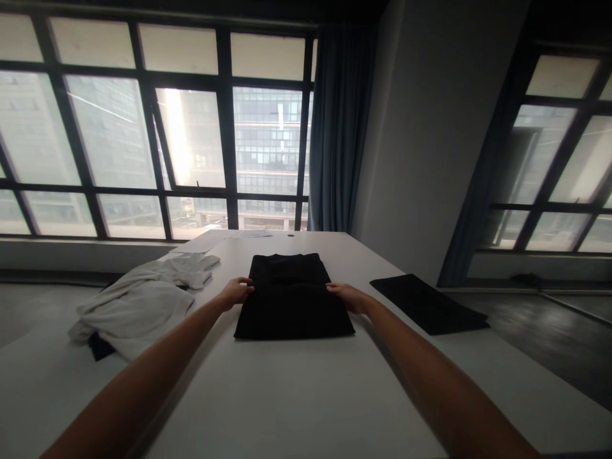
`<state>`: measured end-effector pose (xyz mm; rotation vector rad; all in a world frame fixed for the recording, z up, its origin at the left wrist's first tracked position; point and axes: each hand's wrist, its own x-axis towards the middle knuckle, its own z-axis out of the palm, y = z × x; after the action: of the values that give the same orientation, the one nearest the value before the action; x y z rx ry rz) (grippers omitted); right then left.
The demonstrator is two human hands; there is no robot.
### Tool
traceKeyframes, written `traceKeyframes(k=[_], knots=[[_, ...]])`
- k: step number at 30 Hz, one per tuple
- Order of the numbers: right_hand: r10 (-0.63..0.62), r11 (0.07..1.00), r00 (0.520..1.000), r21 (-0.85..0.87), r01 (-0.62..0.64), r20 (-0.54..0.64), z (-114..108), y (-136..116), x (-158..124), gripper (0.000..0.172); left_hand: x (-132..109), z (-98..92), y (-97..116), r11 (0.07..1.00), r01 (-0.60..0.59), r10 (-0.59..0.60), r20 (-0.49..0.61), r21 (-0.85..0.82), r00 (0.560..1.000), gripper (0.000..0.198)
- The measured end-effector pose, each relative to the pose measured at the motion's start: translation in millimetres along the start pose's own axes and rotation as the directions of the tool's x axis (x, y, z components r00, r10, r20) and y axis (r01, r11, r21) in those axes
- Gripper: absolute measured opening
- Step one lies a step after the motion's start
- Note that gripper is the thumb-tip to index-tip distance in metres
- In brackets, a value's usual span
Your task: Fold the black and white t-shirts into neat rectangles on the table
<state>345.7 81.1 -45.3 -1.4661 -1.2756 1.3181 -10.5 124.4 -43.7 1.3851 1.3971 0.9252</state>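
A black folded garment lies in front of me as a flat, roughly rectangular bundle; its exact kind is too dark to tell. My left hand pinches its left edge between thumb and fingers. On the opposite side, my right hand pinches the right edge at about the same height. Both arms reach forward over the white table. The fingers under the cloth are partly hidden.
To the left sits a crumpled pile of light grey cloth, with a dark piece under it. A second flat black folded cloth lies on the right. Papers rest at the far end, before the windows.
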Motion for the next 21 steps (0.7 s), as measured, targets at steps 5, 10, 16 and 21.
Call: traceKeyframes(k=[5,10,16,21], knots=[[-0.069,0.997,0.995,-0.035,0.067,-0.065,-6.9,-0.6,8.4,0.046,5.8,-11.6,12.4,0.994,0.086,-0.08,0.097,-0.065,0.992,0.053],[-0.344,0.939,0.932,-0.024,0.343,-0.113,-18.2,-10.5,16.3,0.036,14.5,-28.6,27.0,0.989,-0.085,0.092,0.049,-0.119,0.995,0.061],[-0.479,0.785,0.838,-0.556,0.274,-0.262,-6.1,2.8,16.2,0.041,23.4,-11.4,1.4,0.933,-0.25,0.293,-0.139,0.26,0.946,0.046],[-0.428,0.507,0.881,-0.86,0.052,-0.199,14.6,8.6,-3.7,0.051,9.8,7.8,-10.8,0.849,-0.288,0.391,-0.159,0.444,0.907,0.044]])
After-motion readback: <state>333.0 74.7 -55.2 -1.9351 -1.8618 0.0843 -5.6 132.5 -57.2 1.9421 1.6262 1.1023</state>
